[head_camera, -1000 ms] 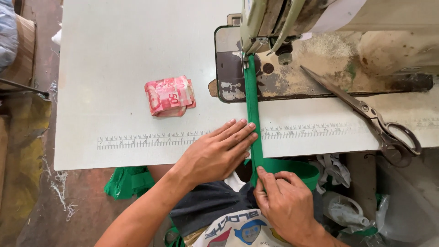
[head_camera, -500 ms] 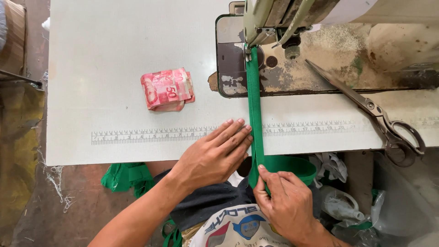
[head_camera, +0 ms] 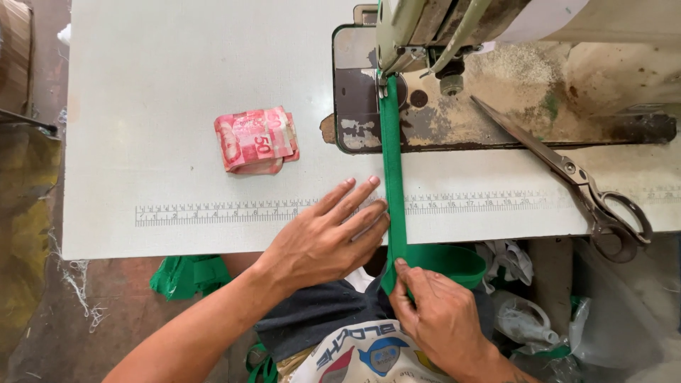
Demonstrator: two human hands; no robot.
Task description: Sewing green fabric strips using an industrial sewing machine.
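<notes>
A bright green strap point(head_camera: 391, 170) runs over the pale grey-white table point(head_camera: 177, 85) (a printed black ruler scale point(head_camera: 234, 211) lines its near edge). The folded banknotes point(head_camera: 255, 140) are pinkish red with white patches. The sewing machine point(head_camera: 454, 25) is faded cream-green, its bed mottled brown. The scissors point(head_camera: 567, 174) are dull grey steel.

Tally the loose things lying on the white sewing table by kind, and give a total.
Green fabric strap: 1
Folded pink banknote bundle: 1
Metal scissors: 1
Total: 3
</notes>
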